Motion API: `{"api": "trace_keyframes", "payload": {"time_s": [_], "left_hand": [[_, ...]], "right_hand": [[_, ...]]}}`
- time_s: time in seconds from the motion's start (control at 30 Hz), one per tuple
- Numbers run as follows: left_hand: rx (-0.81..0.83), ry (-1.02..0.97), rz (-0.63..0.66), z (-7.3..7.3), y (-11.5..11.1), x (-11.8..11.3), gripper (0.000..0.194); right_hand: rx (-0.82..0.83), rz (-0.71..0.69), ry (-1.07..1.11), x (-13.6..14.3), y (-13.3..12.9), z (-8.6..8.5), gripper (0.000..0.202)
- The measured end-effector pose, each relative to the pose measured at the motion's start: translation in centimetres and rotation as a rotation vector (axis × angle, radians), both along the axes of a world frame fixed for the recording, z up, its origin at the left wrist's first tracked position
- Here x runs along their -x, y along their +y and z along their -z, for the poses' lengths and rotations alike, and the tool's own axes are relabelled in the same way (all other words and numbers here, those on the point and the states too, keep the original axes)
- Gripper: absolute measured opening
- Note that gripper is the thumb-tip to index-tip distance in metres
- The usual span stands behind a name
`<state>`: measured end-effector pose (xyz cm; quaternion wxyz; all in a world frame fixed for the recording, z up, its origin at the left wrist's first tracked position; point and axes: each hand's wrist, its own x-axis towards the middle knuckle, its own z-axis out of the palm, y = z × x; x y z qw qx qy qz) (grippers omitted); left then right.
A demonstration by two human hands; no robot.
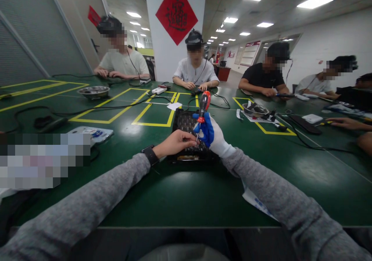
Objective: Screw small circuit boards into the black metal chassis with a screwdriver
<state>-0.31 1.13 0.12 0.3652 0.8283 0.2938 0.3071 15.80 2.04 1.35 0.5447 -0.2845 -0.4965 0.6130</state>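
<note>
Presently: black case [186, 126], lying beneath both hands; right hand [209, 134], gloved, gripping red-and-black screwdriver [204, 105]; left hand [178, 141], bare, pinching near its shaft. I am holding them close together.

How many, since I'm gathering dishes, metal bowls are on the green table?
2. The left bowl is toward the table's far side; the right bowl, beyond the gloved right hand, holds dark items. Others may be hidden.

**A red sign [176, 13] beyond a green table [128, 191]**

The red sign hangs on a white pillar [157, 59]. Yellow tape [109, 121] marks the green table. A metal bowl [93, 92] sits at left; a second bowl [263, 113] at right holds dark items. Across from the wearer, a person in white [194, 69] sits near a person in black [260, 75].
</note>
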Motion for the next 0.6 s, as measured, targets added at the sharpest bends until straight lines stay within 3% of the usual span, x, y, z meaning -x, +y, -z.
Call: {"api": "trace_keyframes", "payload": {"time_s": [0.27, 0.5, 0.6], "left_hand": [[-0.052, 0.012, -0.070, 0.52, -0.10, -0.17, 0.029], [-0.044, 0.020, 0.030, 0.46, -0.13, 0.13, 0.027], [-0.058, 0.043, 0.008, 0.38, -0.15, 0.08, 0.028]], "right_hand": [[-0.146, 0.089, -0.061, 0.09, -0.78, 0.38, 0.046], [-0.105, 0.028, -0.040, 0.03, 0.08, 0.83, 0.046], [-0.151, 0.041, -0.052, -0.02, -0.09, 0.86, 0.043]]}}
